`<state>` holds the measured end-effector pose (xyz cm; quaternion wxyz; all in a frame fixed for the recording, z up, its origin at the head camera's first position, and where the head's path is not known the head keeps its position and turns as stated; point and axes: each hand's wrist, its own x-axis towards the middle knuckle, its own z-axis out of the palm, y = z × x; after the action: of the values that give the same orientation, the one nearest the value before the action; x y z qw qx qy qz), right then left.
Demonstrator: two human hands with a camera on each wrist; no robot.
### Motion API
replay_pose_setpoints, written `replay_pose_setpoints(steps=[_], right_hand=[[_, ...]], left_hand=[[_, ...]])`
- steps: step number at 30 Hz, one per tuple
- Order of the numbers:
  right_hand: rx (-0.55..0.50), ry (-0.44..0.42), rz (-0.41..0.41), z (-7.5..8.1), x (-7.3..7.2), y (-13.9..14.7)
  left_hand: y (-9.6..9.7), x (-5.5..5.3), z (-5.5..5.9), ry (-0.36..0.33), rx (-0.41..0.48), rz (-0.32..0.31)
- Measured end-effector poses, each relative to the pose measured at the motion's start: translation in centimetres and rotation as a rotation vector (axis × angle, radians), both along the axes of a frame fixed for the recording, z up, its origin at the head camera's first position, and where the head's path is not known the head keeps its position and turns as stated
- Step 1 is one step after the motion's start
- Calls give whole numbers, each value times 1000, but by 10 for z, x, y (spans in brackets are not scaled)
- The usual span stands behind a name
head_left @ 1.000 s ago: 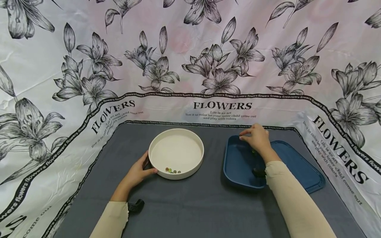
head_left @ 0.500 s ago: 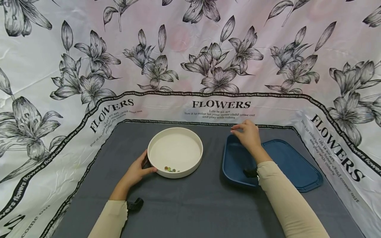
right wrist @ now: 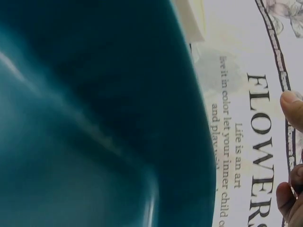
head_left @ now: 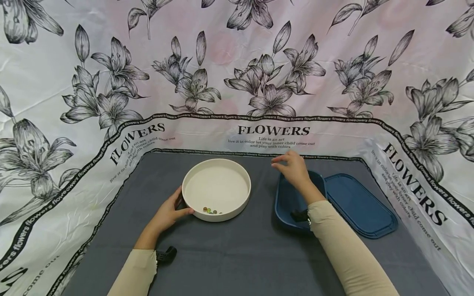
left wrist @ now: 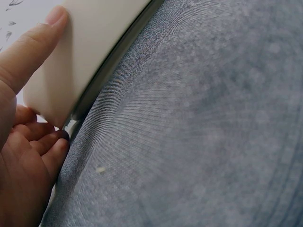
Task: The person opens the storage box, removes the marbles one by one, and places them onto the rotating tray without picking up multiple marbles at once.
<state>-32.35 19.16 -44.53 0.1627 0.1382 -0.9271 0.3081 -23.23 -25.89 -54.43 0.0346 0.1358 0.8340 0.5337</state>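
My left hand (head_left: 166, 213) holds the near-left side of a round cream tray (head_left: 218, 185). In the left wrist view the thumb (left wrist: 40, 42) lies on the tray's outer wall, and the other fingers (left wrist: 40, 137) curl at its lower edge. Several small glass marbles (head_left: 210, 211) lie inside along the near wall. Over the far-left rim of a deep blue box (head_left: 283, 207), my right hand (head_left: 294, 170) has thumb and forefinger pinched together on a tiny thing, apparently a marble, mostly hidden by the fingertips. At the right wrist view's edge, only the thumb (right wrist: 291, 106) and curled fingers show.
A blue lid (head_left: 361, 205) lies flat right of the box. Grey cloth (head_left: 226, 259) covers the table, and a flower-printed sheet (head_left: 274, 135) rises behind and at both sides. Dark wrist devices (head_left: 166, 255) stick out from both sleeves.
My right hand has moved left from above the inside of the box to beyond its far-left rim, fingers still pinched. The left hand stays on the tray.
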Motion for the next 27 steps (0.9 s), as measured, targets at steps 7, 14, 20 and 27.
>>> replay_pose_setpoints(steps=[7, 14, 20, 27], right_hand=[[-21, -5, 54, 2, -1, -17], [-14, -77, 89, 4, -1, -35], [-4, -109, 122, 1, -5, -52], [34, -157, 166, -1, -7, -75]], left_hand=[[1, -1, 0, 5, 1, -7], [0, -2, 0, 0, -7, -2], [-1, -2, -2, 6, 2, -9], [-1, 0, -2, 2, 18, -6]])
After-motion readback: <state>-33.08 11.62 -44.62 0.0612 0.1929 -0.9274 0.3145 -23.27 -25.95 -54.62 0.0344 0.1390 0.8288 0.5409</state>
